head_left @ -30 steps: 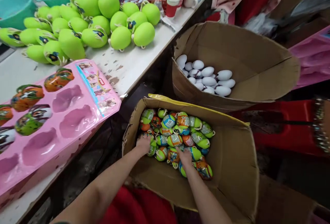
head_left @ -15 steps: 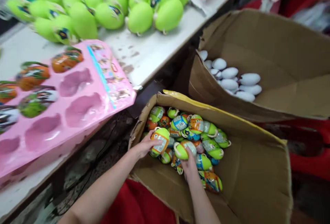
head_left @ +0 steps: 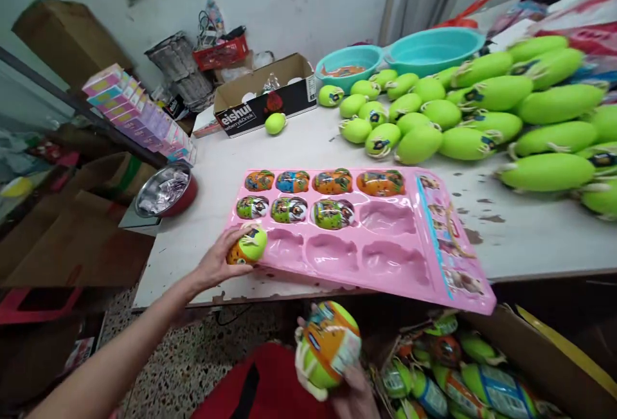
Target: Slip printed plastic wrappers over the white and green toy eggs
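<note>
A pink molded tray [head_left: 332, 255] lies on the white table, with wrapped eggs in its back row and part of the middle row. My left hand [head_left: 219, 261] is closed around a green egg with an orange wrapper [head_left: 249, 245], held at the tray's front left pocket. Lower down, off the table's front edge, my right hand [head_left: 354, 387] grips a second egg, green with an orange and clear label [head_left: 328, 345] and a pale string. Part of the right hand is hidden behind that egg. Several pockets in the tray's front and middle rows hold nothing.
Plain green eggs [head_left: 419, 142] crowd the table's right side, before two turquoise basins [head_left: 436, 49]. A cardboard box of labelled eggs [head_left: 554, 355] stands below at right. A metal bowl [head_left: 166, 191] and a printed carton [head_left: 265, 107] sit at left and back.
Both hands have come out of the cardboard box, each with an egg. The left hand has moved to the tray, the right hangs before the table. The view has swung left.
</note>
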Demonstrator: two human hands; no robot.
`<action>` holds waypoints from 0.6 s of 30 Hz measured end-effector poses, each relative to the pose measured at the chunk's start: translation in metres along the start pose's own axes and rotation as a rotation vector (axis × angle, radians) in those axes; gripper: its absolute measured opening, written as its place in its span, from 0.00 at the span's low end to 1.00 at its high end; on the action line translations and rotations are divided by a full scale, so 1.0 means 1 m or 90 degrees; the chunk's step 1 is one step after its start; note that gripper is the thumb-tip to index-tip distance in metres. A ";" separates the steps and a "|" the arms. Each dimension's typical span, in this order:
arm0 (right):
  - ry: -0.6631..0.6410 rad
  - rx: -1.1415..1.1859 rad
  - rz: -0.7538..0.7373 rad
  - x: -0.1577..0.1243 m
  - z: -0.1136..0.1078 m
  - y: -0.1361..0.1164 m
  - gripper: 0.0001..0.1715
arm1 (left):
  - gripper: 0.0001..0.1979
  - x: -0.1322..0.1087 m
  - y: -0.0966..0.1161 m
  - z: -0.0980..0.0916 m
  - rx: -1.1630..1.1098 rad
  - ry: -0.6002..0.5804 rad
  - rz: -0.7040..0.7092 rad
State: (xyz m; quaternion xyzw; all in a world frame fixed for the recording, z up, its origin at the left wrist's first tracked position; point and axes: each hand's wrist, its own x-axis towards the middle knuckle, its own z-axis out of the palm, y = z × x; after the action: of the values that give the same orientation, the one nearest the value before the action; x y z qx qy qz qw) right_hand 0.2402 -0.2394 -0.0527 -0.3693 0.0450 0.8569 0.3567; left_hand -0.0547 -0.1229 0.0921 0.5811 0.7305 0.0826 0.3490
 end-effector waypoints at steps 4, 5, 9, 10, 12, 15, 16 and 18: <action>-0.062 0.045 0.020 0.062 0.093 0.009 0.33 | 0.23 0.037 -0.066 -0.021 0.293 0.004 0.224; -0.038 0.045 0.005 0.073 0.107 0.011 0.32 | 0.21 0.042 -0.078 -0.019 0.311 -0.021 0.253; 0.040 0.048 0.007 0.094 0.132 0.020 0.30 | 0.22 0.051 -0.099 -0.023 0.319 -0.098 0.295; 0.053 0.046 0.011 0.094 0.134 0.021 0.30 | 0.23 0.053 -0.099 -0.028 0.317 -0.127 0.301; 0.084 0.035 0.009 0.094 0.138 0.021 0.30 | 0.23 0.060 -0.096 -0.038 0.314 -0.192 0.314; 0.115 0.010 0.002 0.091 0.144 0.020 0.29 | 0.22 0.076 -0.089 -0.045 0.303 -0.268 0.321; 0.116 0.002 -0.001 0.091 0.145 0.020 0.29 | 0.21 0.081 -0.086 -0.044 0.300 -0.283 0.322; 0.113 -0.008 -0.011 0.090 0.149 0.019 0.29 | 0.19 0.090 -0.080 -0.040 0.305 -0.305 0.321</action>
State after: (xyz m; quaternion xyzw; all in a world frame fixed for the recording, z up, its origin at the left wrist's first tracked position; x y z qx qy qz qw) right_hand 0.0959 -0.1507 -0.0080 -0.4463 0.0678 0.8180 0.3566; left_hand -0.1497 -0.0549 0.0423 0.8093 0.4622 -0.1438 0.3328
